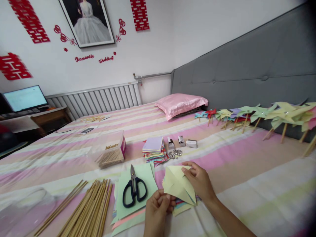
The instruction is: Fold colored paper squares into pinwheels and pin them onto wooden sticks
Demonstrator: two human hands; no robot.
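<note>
Both my hands hold a pale yellow paper square [176,184] with slits cut in from its corners. My left hand [159,205] pinches its lower left corner between thumb and fingers. At its upper right, my right hand [198,181] grips the edge with thumb and fingers. Under it lies a stack of coloured paper [181,210], mostly covered. Left of my hands, scissors [134,191] with dark blue handles rest on green paper sheets [150,177]. Beyond the paper stand a pile of coloured squares [153,148] and a scatter of small metal fasteners [174,153].
Wooden sticks [91,207] lie at front left, beside a clear plastic lid [27,210]. A clear box [111,151] holds thin sticks. Small boxes [181,141] stand behind the fasteners. Finished paper pinwheels [261,113] line the grey headboard [234,69], near a pink pillow [180,103].
</note>
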